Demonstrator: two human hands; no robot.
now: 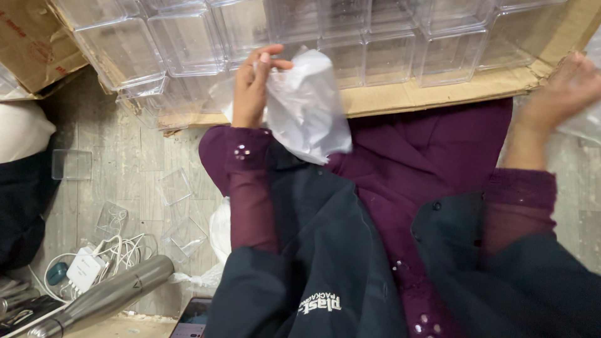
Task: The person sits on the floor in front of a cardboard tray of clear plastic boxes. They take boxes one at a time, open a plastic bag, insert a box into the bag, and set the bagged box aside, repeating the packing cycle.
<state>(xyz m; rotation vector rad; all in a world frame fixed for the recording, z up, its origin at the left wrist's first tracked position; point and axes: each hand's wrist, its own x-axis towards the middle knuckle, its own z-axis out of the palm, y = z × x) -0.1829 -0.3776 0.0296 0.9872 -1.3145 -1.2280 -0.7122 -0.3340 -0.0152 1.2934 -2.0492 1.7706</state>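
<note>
Nearest to me, I saw the dark jacket (325,263) and the purple dress (407,163) filling the lower part of the view. Off to the left, on the wooden floor (131,163), lay a steel bottle (106,297), a tangle of white cable with a charger (87,266), and a few loose clear plastic lids (175,186); the corner of a phone (193,319) showed at the bottom edge.

Further out, my left hand (251,87) was raised and clamped on a crumpled clear plastic bag (307,106), thumb and fingers pinching its upper edge, so the bag hung down in front of the dress, just short of the cardboard tray. My right hand (563,94) was well apart from the left, at the right edge; it was blurred and lay against a bit of clear plastic (585,125) there, but I could not tell whether it gripped it.

Farthest away, the cardboard tray (438,94) held rows of clear plastic boxes (388,56) packed side by side. Another cardboard box (31,44) sat at the top left.
</note>
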